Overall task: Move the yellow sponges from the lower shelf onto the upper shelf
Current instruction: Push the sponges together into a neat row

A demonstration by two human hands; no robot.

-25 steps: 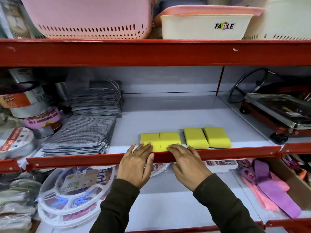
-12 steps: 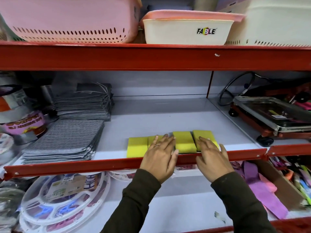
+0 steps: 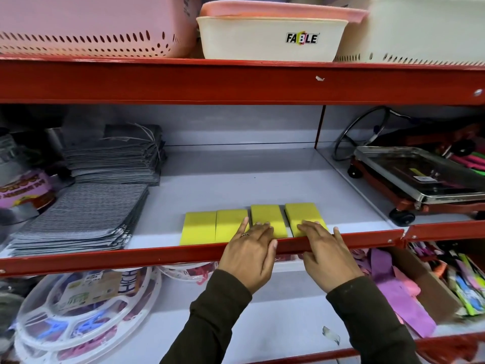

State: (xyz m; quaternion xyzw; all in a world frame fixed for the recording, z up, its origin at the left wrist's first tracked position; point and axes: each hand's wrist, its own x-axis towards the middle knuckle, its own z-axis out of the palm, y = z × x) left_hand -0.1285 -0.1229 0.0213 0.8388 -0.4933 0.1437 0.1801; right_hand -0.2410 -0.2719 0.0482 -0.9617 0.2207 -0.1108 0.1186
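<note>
Several yellow sponges lie side by side at the front of the grey middle shelf [image 3: 236, 179]: the leftmost sponge [image 3: 198, 227], a second sponge [image 3: 229, 223], a third sponge [image 3: 267, 216] and the rightmost sponge [image 3: 301, 214]. My left hand [image 3: 252, 248] rests flat over the red front rail [image 3: 131, 254], fingertips on the second and third sponges. My right hand [image 3: 324, 245] lies flat too, fingers on the rightmost sponge. Neither hand grips anything. The shelf below [image 3: 275, 324] shows no sponge.
Stacks of grey cloths [image 3: 86, 214] fill the shelf's left side, tape rolls [image 3: 23, 190] beyond them. A red wheeled trolley with a steel tray [image 3: 420, 179] stands right. Pink basket [image 3: 91, 24] and cream tub [image 3: 270, 38] sit above. Round clip hangers [image 3: 78, 311] and purple cloths [image 3: 399, 290] lie below.
Both hands slid rightward along the rail, from the two left sponges to the right ones. The rightmost sponges now sit straighter and closer together.
</note>
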